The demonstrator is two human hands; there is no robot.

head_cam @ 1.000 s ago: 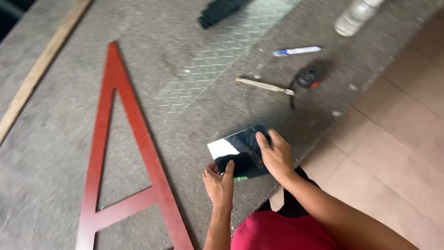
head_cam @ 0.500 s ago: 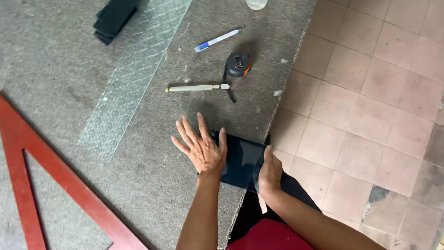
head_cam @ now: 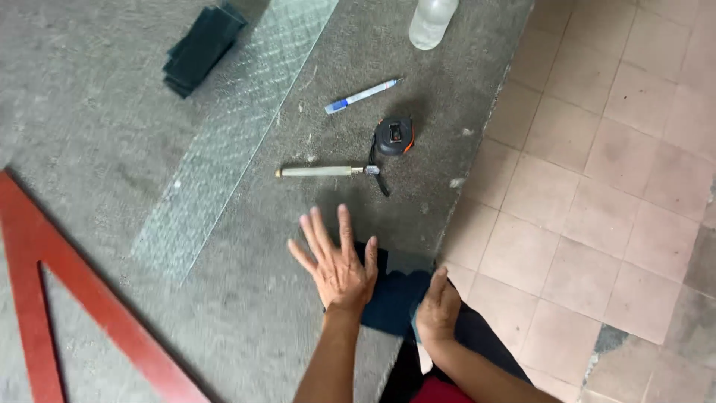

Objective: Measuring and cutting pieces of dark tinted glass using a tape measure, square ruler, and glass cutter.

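the grey felt-covered table [head_cam: 89,112] fills most of the view, w/ the tiled floor [head_cam: 619,186] to the right of its edge. a red wooden triangle frame [head_cam: 45,291] is seen at lower left; less of it shows than 1 s ago, since the view has been swung right. a strip of patterned clear glass [head_cam: 231,142] lies diagonally across the middle, apart from both hands. a stack of dark pieces [head_cam: 201,48] sits at upper left, and the base of a clear bottle [head_cam: 431,21] at the top edge.

the dark glass piece [head_cam: 395,298] is held at the table's near edge, partly overhanging it. a sec ago it was pressed by both hands further in, w/ a white patch on it; that patch is hidden now. the left hand [head_cam: 337,265] is laid flat on the piece's left part, fingers spread wide, nothing gripped. the right hand [head_cam: 438,310] is closed over the overhanging right end, fingers curled on it, seemingly clamped; what is under the palm can't be told. judged from that shift, the piece appears to have been drawn to the edge and braced.

smaller items beyond: a black-orange tape measure [head_cam: 394,136], a slim glass cutter [head_cam: 328,172], a blue-white marker [head_cam: 362,96], all untouched.
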